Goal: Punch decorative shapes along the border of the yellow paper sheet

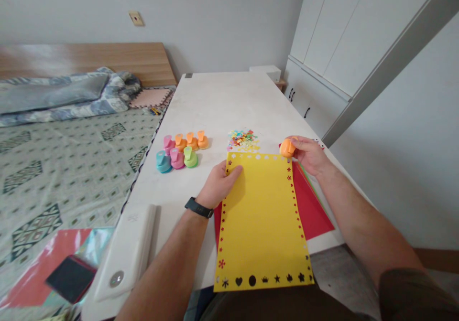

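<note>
A yellow sheet of paper (263, 216) has small punched shapes along its edges, with hearts, stars and a crown among those on the near edge. My left hand (218, 182) grips its upper left edge, thumb on top. At the upper right corner, my right hand (310, 155) is closed around an orange craft punch (287, 148), which sits at the paper's edge. Whether the paper is inside the punch's slot I cannot tell. Under the yellow sheet lies red paper (310, 206). Just beyond the far edge is a pile of colourful punched-out confetti (242, 138).
Several more craft punches (177, 158) in pink, orange, blue and green stand in two rows on the white table (229, 99). A long white device (125, 251) lies at the front left. Left of the table is a bed (71, 168) with a dark phone-like object (71, 278).
</note>
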A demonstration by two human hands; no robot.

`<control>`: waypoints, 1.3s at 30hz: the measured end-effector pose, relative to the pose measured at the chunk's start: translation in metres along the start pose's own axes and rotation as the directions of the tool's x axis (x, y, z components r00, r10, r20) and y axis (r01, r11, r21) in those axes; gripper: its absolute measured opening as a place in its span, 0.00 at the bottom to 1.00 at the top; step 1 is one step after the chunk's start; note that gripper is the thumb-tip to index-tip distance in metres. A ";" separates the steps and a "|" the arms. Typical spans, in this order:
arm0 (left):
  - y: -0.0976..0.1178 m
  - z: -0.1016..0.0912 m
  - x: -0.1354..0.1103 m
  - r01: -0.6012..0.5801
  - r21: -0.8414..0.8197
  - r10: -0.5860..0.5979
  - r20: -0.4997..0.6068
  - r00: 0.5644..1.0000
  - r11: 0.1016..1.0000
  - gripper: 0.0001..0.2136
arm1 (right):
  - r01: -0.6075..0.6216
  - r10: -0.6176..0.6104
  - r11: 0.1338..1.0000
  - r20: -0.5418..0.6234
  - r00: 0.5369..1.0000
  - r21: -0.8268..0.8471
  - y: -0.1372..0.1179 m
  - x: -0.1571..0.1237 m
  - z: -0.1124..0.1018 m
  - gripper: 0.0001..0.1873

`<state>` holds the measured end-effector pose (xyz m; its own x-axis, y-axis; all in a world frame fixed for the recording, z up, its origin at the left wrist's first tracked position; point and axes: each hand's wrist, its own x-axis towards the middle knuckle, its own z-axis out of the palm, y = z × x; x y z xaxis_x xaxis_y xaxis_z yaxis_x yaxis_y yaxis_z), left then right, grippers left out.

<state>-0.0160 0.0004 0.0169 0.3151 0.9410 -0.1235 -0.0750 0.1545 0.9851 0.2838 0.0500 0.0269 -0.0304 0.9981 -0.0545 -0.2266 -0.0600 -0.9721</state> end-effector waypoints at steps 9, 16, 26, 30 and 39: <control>0.002 -0.002 0.000 0.004 0.036 -0.004 -0.014 1.000 0.999 0.22 | 0.083 -0.081 0.996 -0.092 0.992 0.025 0.001 0.006 -0.008 0.13; -0.003 -0.004 0.002 -0.005 0.075 0.006 -0.013 1.000 0.997 0.22 | 0.115 -0.115 0.993 -0.100 0.988 -0.008 0.000 0.004 -0.001 0.16; 0.007 -0.005 -0.009 -0.077 0.271 0.051 0.104 0.993 0.959 0.16 | 0.143 -0.146 0.989 -0.110 0.983 -0.038 0.000 0.005 0.018 0.17; 0.013 -0.003 -0.016 -0.071 0.240 -0.002 0.291 0.957 0.968 0.15 | 0.140 -0.147 0.987 -0.091 0.985 -0.080 -0.004 0.005 0.027 0.17; 0.021 -0.008 -0.017 -0.313 0.469 0.068 0.469 0.881 0.826 0.12 | 0.001 0.005 0.980 0.028 1.000 -0.200 -0.015 -0.002 0.022 0.18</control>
<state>-0.0302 -0.0097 0.0388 0.7160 0.6979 0.0137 0.2832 -0.3084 0.9081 0.2665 0.0486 0.0469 -0.0585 0.9969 -0.0528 -0.0274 -0.0545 -0.9981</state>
